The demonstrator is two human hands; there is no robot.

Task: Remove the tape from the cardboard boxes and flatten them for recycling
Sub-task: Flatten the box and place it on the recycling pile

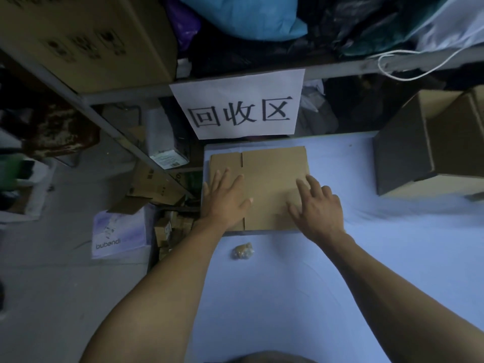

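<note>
A crumpled tape wad point(242, 251) lies mid-desk point(275, 297), and beyond it the left hand point(226, 197) and right hand point(318, 208) press spread, gripping nothing, on 1 flattened box point(269, 176) at the far-left corner, while 1 upright box point(429, 142) at the right edge looks undone.

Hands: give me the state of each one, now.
Left hand: open, fingers spread, pressing flat on the flattened cardboard box.
Right hand: open, fingers spread, pressing on the same box.

A cluttered storeroom recycling corner: metal shelving point(110, 100) crammed with cartons point(86, 35) and bags point(251, 17), a "回收区" sign point(239, 106).
</note>
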